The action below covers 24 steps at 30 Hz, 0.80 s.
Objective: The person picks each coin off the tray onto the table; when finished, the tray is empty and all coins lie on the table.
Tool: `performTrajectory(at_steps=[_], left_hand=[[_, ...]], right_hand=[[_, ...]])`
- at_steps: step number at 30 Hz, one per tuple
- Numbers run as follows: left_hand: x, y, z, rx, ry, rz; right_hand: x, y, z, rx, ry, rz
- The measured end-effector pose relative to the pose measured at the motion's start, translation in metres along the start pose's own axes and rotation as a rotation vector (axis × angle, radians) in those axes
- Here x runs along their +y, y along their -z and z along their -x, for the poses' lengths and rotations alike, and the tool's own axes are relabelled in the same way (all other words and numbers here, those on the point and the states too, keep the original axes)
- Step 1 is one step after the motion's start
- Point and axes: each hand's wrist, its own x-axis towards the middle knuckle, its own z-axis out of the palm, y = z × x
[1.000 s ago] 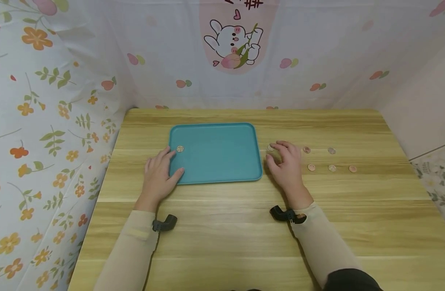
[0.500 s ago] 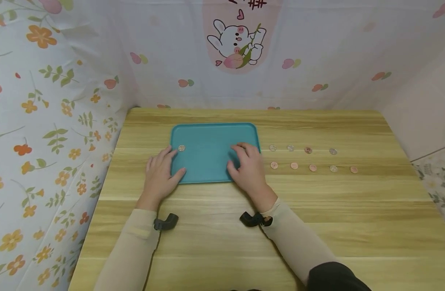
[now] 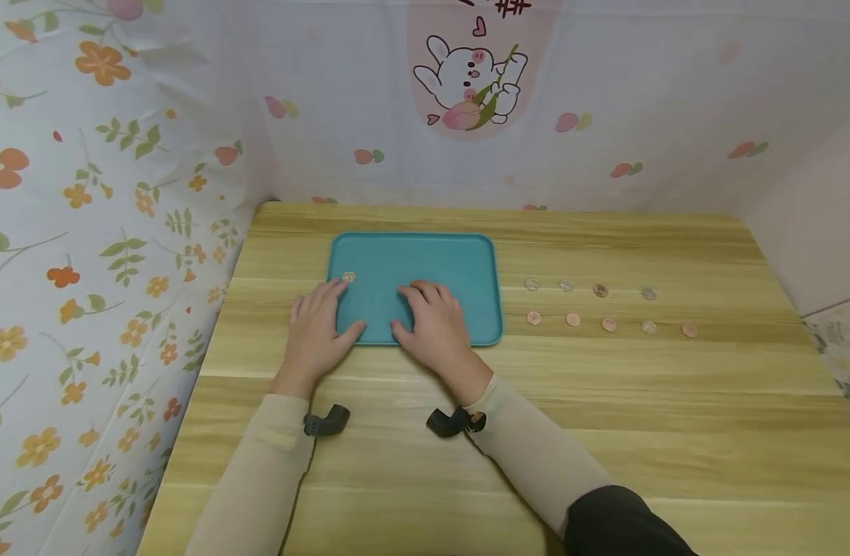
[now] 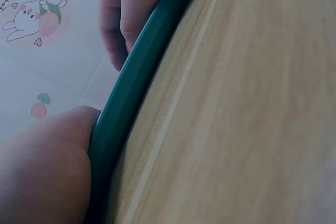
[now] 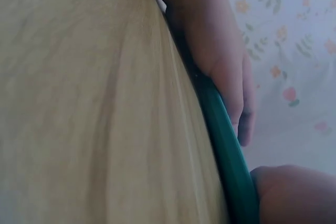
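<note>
A teal tray lies flat on the wooden table. My left hand rests at its left end, fingertips over the rim beside a coin lying inside, thumb across the front rim. My right hand is over the front middle of the tray, fingers loosely bent, thumb apart from them. No coin shows between thumb and fingers; what lies under the palm is hidden. The left wrist view shows my right hand's fingers behind the tray rim. My left hand appears across the rim in the right wrist view.
Right of the tray, several coins lie in two rows; among them are a dark coin and a coppery coin. A patterned curtain hangs behind the table and along its left side.
My right hand has moved left from beside the coins to over the tray, uncovering coins near the tray's right edge. The left hand stays at the tray's left end; the head view shifts slightly.
</note>
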Motion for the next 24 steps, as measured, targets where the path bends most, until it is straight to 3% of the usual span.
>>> performTrajectory(at_steps=[10, 24], left_hand=[[0.000, 0.000, -0.001, -0.004, 0.031, 0.011], [-0.002, 0.001, -0.003, -0.007, 0.071, 0.014]], right_hand=[[-0.004, 0.002, -0.007, -0.045, -0.018, 0.001], [-0.013, -0.011, -0.042, -0.118, -0.041, -0.010]])
